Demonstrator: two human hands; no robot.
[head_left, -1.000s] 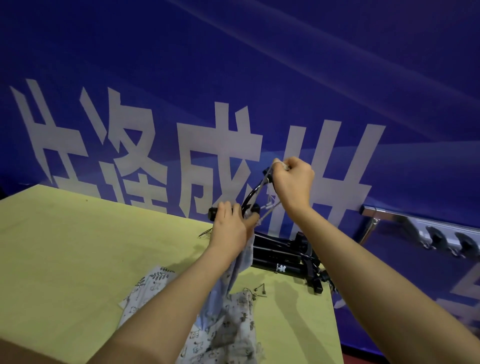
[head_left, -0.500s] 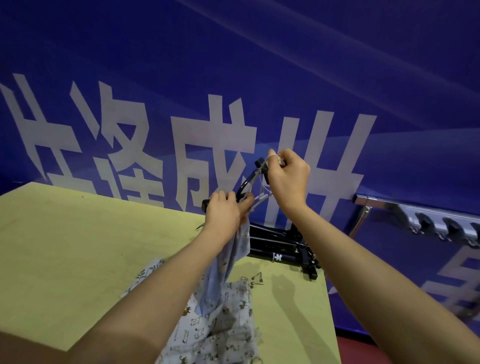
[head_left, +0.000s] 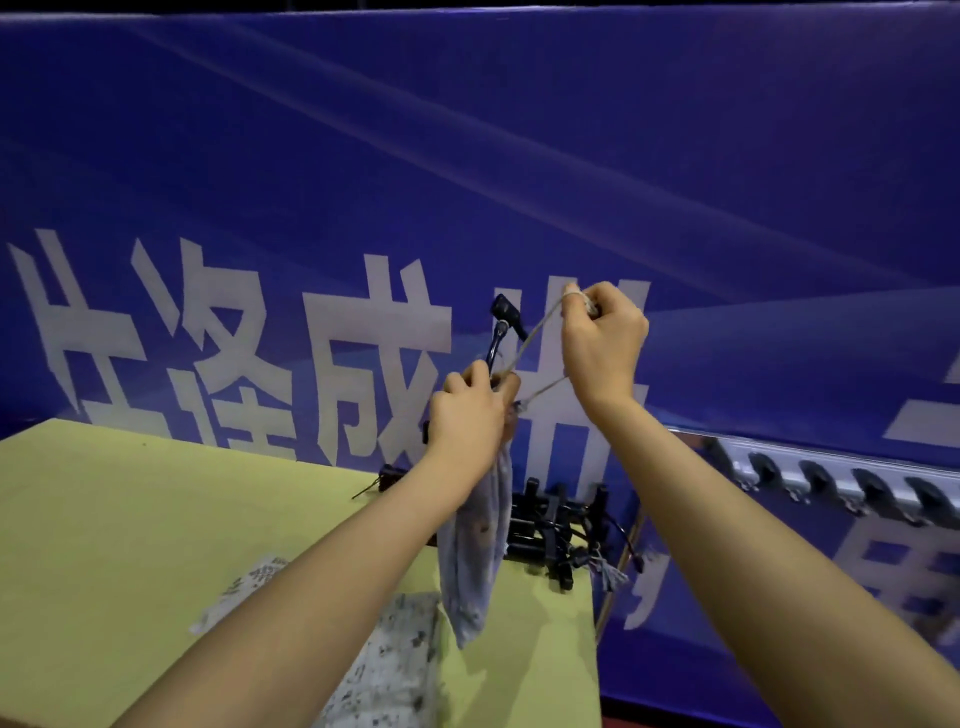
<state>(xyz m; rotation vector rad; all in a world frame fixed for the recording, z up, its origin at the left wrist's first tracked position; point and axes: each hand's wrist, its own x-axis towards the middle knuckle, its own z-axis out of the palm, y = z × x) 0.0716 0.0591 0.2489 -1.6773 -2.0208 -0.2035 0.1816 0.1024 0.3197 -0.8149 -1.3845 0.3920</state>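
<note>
My left hand (head_left: 470, 415) grips the gathered mouth of a pale blue-grey cloth bag (head_left: 475, 561) that hangs down above the yellow table (head_left: 130, 519). A thin black rod with a black angled head (head_left: 505, 317) sticks up out of the bag's mouth past my left fingers. My right hand (head_left: 602, 338) is raised to the upper right and pinches a pale drawstring cord (head_left: 535, 338), pulled taut in two strands from the bag's mouth.
A folded black tripod-like stand (head_left: 556, 525) lies at the table's far right corner. Patterned white cloth (head_left: 384, 670) lies on the table under my left forearm. A blue banner with white characters (head_left: 363, 353) fills the background. A metal rail with black hooks (head_left: 831, 473) runs at right.
My right hand has pulled away up and to the right, drawing the cord out taut. My left hand has lifted the bag, which now hangs off the table. The black head stands free.
</note>
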